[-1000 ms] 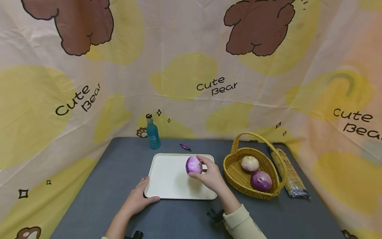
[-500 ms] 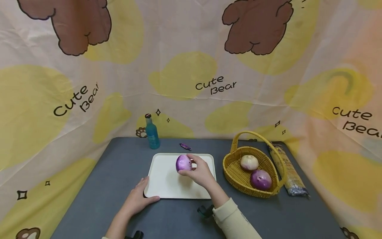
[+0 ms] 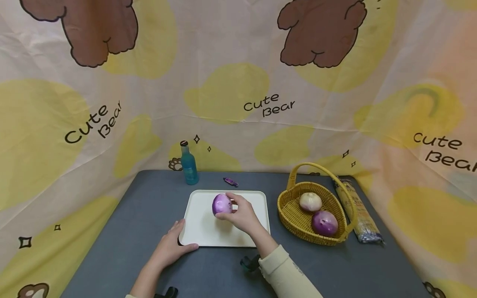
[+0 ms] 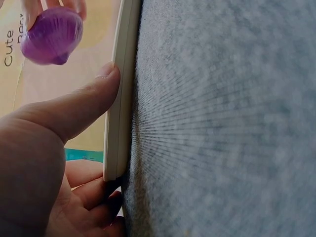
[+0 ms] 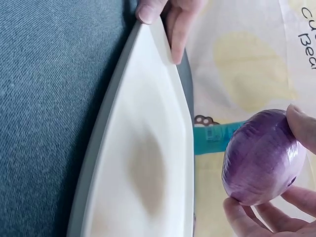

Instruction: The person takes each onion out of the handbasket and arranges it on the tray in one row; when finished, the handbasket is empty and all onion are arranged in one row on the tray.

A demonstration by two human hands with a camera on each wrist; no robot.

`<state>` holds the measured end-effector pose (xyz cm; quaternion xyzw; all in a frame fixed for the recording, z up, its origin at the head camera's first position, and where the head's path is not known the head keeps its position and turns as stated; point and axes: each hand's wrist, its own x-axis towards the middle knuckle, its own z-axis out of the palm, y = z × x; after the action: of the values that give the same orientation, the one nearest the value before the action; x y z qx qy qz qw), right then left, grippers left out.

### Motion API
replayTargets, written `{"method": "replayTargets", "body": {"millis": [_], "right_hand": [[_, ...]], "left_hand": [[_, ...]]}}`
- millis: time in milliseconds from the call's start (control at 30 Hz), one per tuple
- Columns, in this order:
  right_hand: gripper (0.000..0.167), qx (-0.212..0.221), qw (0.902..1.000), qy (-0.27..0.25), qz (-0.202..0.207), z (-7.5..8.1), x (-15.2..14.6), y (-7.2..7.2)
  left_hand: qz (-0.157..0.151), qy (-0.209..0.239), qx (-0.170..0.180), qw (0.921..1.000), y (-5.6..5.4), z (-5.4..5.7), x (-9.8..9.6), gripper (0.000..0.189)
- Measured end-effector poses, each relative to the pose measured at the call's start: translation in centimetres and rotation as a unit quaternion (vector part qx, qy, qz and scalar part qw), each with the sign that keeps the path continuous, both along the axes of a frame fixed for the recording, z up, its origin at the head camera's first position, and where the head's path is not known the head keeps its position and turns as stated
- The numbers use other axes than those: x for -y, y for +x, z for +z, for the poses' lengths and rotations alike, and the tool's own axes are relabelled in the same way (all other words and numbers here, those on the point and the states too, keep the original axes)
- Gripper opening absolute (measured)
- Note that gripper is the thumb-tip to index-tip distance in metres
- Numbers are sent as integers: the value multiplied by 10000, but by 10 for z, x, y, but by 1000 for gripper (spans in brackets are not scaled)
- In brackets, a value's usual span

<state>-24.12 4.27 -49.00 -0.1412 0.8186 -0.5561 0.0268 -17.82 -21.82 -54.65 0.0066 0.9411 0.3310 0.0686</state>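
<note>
A purple onion (image 3: 222,205) is pinched between the thumb and fingers of my right hand (image 3: 242,215). It hangs above a white rectangular tray (image 3: 203,236), and the right wrist view shows the onion (image 5: 261,160) apart from the tray, whose surface carries a soft shadow. My left hand (image 3: 172,244) holds the tray at its near left corner. In the left wrist view the left thumb (image 4: 94,98) lies along the tray's rim, with the other fingers around the corner, partly hidden beneath it.
Right of the tray stands a yellow wicker basket (image 3: 288,223) with a pale onion (image 3: 310,202) and another purple onion (image 3: 325,223). A long clear-and-yellow packet (image 3: 363,219) lies beyond it. Behind the tray are a blue bottle (image 3: 189,165) and a small purple wrapped candy (image 3: 230,181).
My right hand has carried the purple onion leftward over the tray, from its right part to near its middle. The left hand keeps its place at the tray's corner.
</note>
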Motion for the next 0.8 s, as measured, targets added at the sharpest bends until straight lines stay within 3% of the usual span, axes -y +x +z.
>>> {"method": "replayTargets", "body": {"millis": [400,800], "right_hand": [[79,37,9990,450,19,-3,23,-6],[78,-3,9980,634,-4,-18,40,-13]], "left_hand": [[-51,24,-20,10000,0,-2,3,113],[-111,131,-180,9997,0,-3,3,111]]}}
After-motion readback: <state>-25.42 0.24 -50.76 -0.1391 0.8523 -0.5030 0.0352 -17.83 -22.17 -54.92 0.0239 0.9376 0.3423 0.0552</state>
